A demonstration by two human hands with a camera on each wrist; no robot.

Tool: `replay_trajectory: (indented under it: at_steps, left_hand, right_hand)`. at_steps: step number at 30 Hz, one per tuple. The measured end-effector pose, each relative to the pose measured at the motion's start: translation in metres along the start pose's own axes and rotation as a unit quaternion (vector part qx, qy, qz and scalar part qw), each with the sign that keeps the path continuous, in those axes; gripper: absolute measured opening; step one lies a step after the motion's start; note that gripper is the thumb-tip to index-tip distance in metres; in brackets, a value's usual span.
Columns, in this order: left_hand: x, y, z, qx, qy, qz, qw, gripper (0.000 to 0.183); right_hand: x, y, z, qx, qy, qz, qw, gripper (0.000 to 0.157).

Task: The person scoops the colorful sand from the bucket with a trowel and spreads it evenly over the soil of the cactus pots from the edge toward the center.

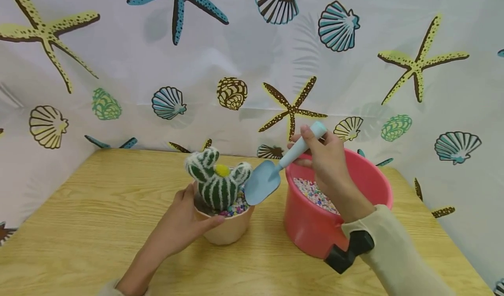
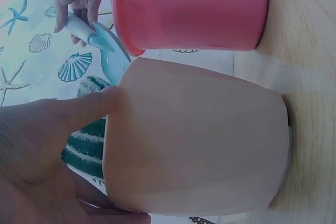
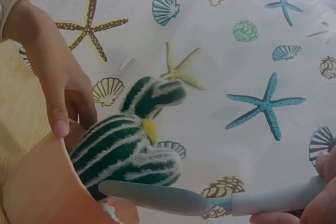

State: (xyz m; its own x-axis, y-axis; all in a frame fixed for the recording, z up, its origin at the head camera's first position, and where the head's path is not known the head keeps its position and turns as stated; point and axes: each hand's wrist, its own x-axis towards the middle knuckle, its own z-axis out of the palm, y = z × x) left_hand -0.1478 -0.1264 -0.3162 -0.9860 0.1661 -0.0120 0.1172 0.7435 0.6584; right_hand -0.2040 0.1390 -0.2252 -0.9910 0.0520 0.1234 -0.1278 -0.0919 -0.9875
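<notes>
A green knitted cactus [image 1: 218,191] with white fuzzy stripes and a yellow flower stands in a peach pot [image 1: 226,231] with small colourful pebbles [image 1: 239,207]. My left hand [image 1: 179,223] grips the pot at its rim from the left, thumb on the near side. In my right hand [image 1: 328,160] is the handle of a light blue trowel [image 1: 263,183]. Its blade tilts down at the pot's right rim, beside the cactus. In the right wrist view the trowel [image 3: 157,198] lies over the pot's opening; any pebbles on its blade cannot be made out.
Right of the pot stands a red bucket [image 1: 311,230] holding many pale, multicoloured pebbles [image 1: 315,194]. Both containers rest on a wooden table [image 1: 98,208]. Behind hangs a white cloth [image 1: 220,125] printed with shells and starfish. A black strap piece [image 1: 348,252] sits on the right wrist.
</notes>
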Motion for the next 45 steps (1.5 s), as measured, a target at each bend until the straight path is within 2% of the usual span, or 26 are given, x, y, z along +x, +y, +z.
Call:
replay_trajectory:
  at_steps: [4,12,20,32,39,45]
  left_hand:
    - [-0.003,0.001,0.000,-0.002,0.001,-0.008,1.0000,0.104]
    - [-0.011,0.003,0.000,-0.029,0.037,-0.018,0.9987,0.081]
    - [-0.020,0.005,0.003,-0.005,0.049,-0.010,0.9987,0.064]
    - [-0.028,0.014,0.003,0.016,0.056,-0.017,0.9981,0.050]
    - [-0.032,0.017,0.004,-0.038,0.043,-0.010,0.9983,0.045]
    - [-0.035,0.020,0.005,-0.060,0.034,-0.018,0.9974,0.046]
  right_hand:
    - [0.000,-0.003,-0.004,0.001,-0.002,0.005,1.000,0.022]
    - [-0.002,-0.013,-0.017,0.002,0.009,0.001,1.000,0.026]
    - [-0.004,-0.020,-0.029,0.025,0.017,-0.015,0.999,0.022]
    - [-0.005,-0.028,-0.051,0.046,0.024,-0.035,0.998,0.032]
    - [-0.006,-0.032,-0.067,0.084,0.026,-0.035,0.996,0.040]
    - [-0.007,-0.034,-0.079,0.093,0.031,-0.041,0.994,0.043]
